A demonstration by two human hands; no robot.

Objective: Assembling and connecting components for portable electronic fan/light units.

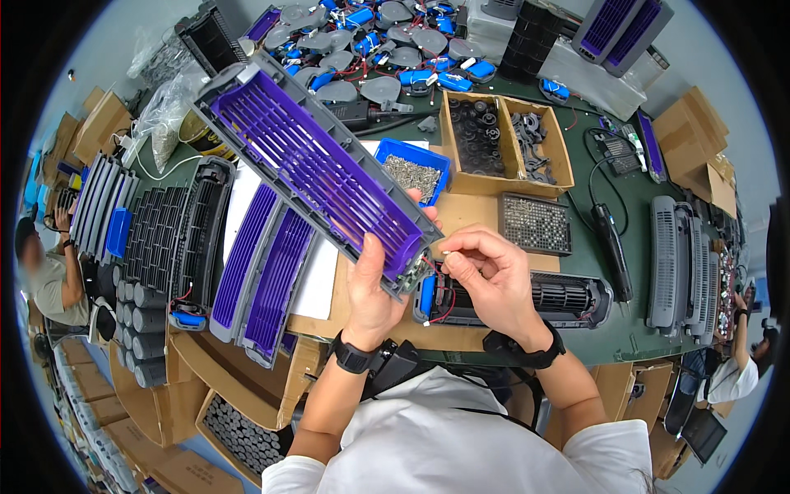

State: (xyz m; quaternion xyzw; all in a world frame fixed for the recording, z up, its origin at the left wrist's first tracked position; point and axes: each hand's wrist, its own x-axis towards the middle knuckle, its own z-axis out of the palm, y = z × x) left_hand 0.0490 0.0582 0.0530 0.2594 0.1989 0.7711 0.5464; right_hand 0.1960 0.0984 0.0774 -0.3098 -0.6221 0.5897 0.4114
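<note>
My left hand is wrapped round the lower end of a long grey fan housing with purple slats, tilted up to the left. A small circuit board shows at that end. Close beside it, my right hand pinches a small white wire connector between thumb and forefinger. Red wire runs below the fingers. Beneath my right hand lies an open grey fan base with a black roller and a blue battery pack.
A blue tray of screws, a cardboard box of black parts and a bead-filled tray sit behind. An electric screwdriver lies at right. More purple-slatted housings stand left. Two people work at the sides.
</note>
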